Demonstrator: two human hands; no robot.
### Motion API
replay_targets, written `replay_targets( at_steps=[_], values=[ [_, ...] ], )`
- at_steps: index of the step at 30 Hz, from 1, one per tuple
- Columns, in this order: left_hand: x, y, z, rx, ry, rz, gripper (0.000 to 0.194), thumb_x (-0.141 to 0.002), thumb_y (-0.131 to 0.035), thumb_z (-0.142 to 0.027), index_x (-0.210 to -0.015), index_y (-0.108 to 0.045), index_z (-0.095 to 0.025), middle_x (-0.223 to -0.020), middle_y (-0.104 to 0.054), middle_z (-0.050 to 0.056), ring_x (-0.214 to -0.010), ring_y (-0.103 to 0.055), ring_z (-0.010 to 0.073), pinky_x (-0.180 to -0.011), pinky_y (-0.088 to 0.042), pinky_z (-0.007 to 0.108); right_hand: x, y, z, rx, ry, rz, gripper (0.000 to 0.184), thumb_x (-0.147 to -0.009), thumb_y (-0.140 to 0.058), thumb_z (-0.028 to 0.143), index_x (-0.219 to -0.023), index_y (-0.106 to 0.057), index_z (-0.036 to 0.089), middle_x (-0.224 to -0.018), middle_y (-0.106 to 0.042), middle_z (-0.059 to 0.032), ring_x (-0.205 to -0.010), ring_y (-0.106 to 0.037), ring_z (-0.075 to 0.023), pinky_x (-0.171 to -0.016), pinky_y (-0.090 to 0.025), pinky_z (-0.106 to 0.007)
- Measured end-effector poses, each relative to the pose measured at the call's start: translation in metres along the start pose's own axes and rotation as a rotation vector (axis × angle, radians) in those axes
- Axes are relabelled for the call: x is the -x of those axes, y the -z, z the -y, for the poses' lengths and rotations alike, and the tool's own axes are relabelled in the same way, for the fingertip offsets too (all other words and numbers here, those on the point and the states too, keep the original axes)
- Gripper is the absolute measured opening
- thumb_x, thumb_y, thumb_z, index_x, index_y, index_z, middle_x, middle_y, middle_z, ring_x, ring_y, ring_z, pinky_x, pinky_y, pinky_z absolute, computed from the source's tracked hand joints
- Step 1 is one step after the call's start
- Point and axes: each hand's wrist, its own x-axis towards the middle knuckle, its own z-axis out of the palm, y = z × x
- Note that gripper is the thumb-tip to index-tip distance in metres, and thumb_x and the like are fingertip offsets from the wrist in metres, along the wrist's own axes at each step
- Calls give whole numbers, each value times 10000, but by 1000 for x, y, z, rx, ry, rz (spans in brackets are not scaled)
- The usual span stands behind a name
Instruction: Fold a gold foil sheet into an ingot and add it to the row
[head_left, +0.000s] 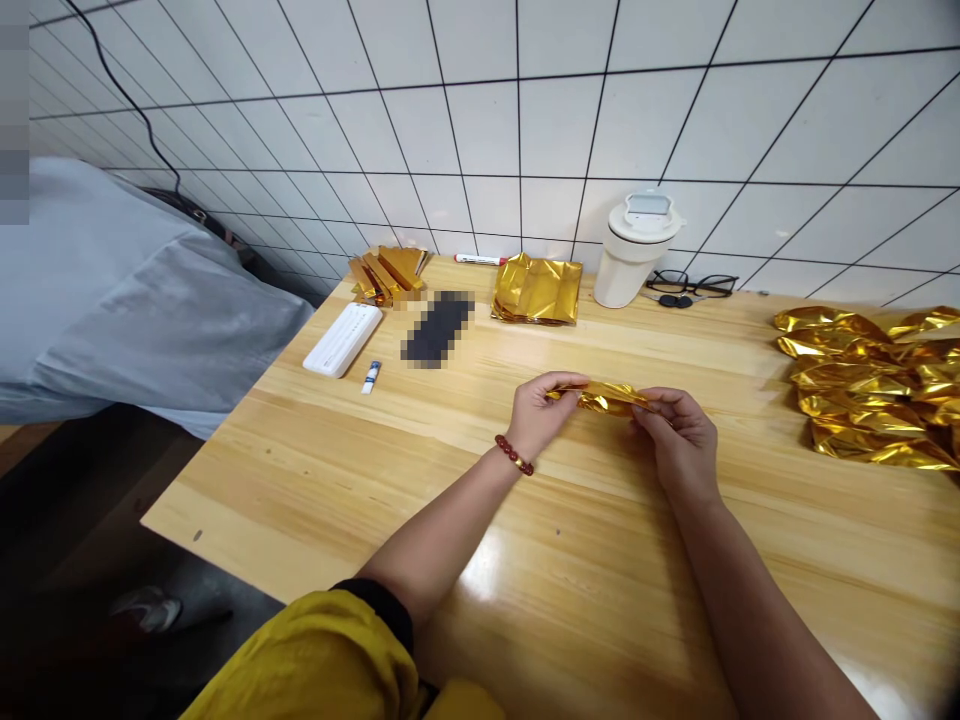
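A narrow piece of shiny gold foil paper [606, 398] is stretched between my two hands, just over the wooden table. My left hand [541, 408], with a red bead bracelet [514, 455] at the wrist, pinches its left end. The right end is pinched by the thumb and fingers of my right hand [684, 440]. Behind my hands, near the wall, lies a stack of flat gold foil sheets [537, 288]. Far to the right are several folded gold foil pieces [874, 400], grouped in rows.
Along the back stand or lie gold strips [386, 275], a red-and-white marker [480, 260], a white cup [634, 250] and glasses [697, 285]. On the left are a white power bank [343, 340], a small blue-and-white item [371, 378] and a blurred dark object [439, 330]. A person in grey clothing [135, 290] is beside the table.
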Motion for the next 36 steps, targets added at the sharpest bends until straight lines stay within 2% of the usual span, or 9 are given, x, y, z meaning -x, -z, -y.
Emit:
replay_targets(
  at_steps=[3,6,9,12,18,23,26,31,36],
  values=[
    [-3,-1,-1,61,128,-44,125,-711,-729,-151,-831,-756,-174,-909,-754,77,-867,-701,189,-881,-547,363,-1,-1,-1,16,-27,29,236,-719,-765,361,-875,-643,231,-689,-679,13,-522,-583,-122,-522,-483,-266],
    [-4,-3,1,107,165,-53,326,-602,-813,-132,-918,-736,-160,-903,-732,65,-818,-679,163,-846,-539,339,-2,-1,-1,45,-33,51,278,-709,-763,411,-865,-619,232,-675,-678,16,-508,-580,-124,-518,-485,-272],
    [-4,-5,6,71,140,-84,498,-512,-847,-107,-989,-712,-157,-842,-687,19,-744,-637,121,-787,-528,291,-3,-1,-2,76,-13,137,310,-703,-766,439,-880,-619,230,-649,-673,24,-522,-586,-126,-569,-505,-287],
    [-6,-7,12,28,109,-185,512,-518,-785,-34,-1004,-694,-166,-772,-649,-24,-724,-618,99,-790,-512,264,-3,1,-4,103,10,204,315,-719,-746,446,-905,-638,215,-586,-650,29,-539,-589,-134,-606,-505,-295],
    [0,-5,7,69,186,-305,408,-573,-676,18,-945,-673,-149,-716,-661,-23,-728,-642,120,-848,-513,304,-6,-2,-7,95,-5,162,427,-653,-777,495,-916,-643,186,-593,-654,19,-544,-593,-134,-664,-516,-313],
    [31,11,-1,86,213,-351,377,-565,-720,-15,-912,-657,-147,-723,-665,-16,-711,-644,122,-819,-526,305,7,-9,-6,47,0,159,757,-568,-838,549,-1188,-567,208,-904,-724,-26,-829,-680,-185,-864,-529,-385],
    [55,19,-4,62,229,-346,371,-542,-767,-42,-879,-663,-156,-715,-663,-13,-697,-638,129,-770,-526,297,29,-15,-8,73,7,134,872,-560,-834,584,-1273,-528,186,-932,-709,-38,-879,-670,-198,-905,-520,-403],
    [95,24,-8,44,200,-341,370,-554,-731,-19,-886,-680,-176,-724,-655,-22,-686,-617,127,-757,-518,299,80,-20,-12,93,45,63,939,-598,-808,599,-1362,-472,169,-892,-666,-25,-836,-658,-198,-891,-540,-424],
    [118,30,-12,103,148,-257,246,-611,-744,-99,-846,-695,-155,-761,-678,6,-722,-622,127,-798,-512,303,110,-16,-14,142,86,28,926,-594,-824,554,-1365,-487,169,-1168,-630,-121,-953,-653,-207,-938,-531,-421]
  ],
)
